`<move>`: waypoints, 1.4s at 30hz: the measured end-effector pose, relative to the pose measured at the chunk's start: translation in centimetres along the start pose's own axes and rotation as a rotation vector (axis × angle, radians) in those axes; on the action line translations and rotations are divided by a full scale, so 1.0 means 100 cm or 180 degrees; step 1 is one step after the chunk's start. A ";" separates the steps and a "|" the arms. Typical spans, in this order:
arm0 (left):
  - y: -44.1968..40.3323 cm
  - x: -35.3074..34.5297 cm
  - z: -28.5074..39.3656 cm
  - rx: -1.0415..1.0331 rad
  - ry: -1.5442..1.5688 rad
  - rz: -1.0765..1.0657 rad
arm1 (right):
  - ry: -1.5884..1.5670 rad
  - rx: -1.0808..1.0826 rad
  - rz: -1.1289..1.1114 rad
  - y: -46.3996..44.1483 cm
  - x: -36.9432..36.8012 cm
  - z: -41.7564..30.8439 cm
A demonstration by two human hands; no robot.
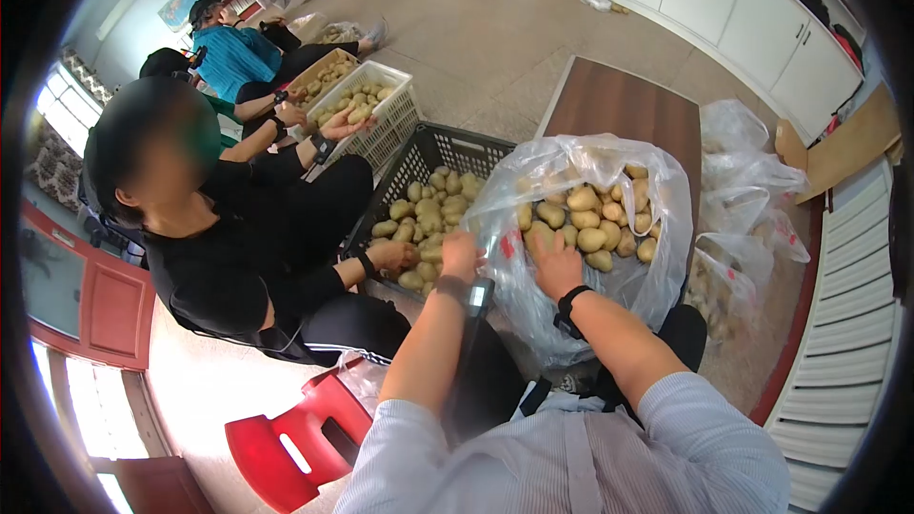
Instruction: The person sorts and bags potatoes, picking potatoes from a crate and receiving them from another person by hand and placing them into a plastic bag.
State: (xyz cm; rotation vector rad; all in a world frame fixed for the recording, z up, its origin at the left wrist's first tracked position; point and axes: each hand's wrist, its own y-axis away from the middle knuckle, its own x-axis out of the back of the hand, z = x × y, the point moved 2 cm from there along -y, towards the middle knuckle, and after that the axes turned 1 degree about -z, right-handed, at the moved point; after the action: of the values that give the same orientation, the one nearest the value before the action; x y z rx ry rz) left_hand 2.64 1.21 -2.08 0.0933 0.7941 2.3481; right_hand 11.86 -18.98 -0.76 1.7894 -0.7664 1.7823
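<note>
Potatoes inside clear plastic bag, before brown table; right hand palm-down over them, fingers spread apart. Left hand at bag's left side, beside dark crate of more potatoes; cannot tell finger closure. Co-worker's hand inside crate; red chair off to the left.

Potatoes lie in the bag; left of it, a crate; beyond, a table.
</note>
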 end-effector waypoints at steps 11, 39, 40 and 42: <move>0.009 -0.008 0.007 0.0137 -0.0116 -0.0079 | -0.0216 -0.0009 -0.0016 -0.005 0.026 0.004; 0.012 -0.020 0.004 0.0564 0.0718 -0.1938 | -0.5908 -0.1287 -0.1627 0.001 0.082 -0.044; 0.007 -0.017 0.003 0.0559 0.0663 -0.2006 | -0.5377 -0.1234 -0.1492 0.003 0.087 -0.048; 0.003 -0.009 0.000 0.0328 0.0583 -0.1626 | -0.5204 -0.1106 -0.1543 0.004 0.088 -0.053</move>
State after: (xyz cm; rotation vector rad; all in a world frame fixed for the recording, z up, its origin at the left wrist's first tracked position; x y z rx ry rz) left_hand 3.23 0.47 -1.80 -0.2566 0.9039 1.8488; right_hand 7.65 -16.02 8.15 2.5612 -0.8950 -0.4076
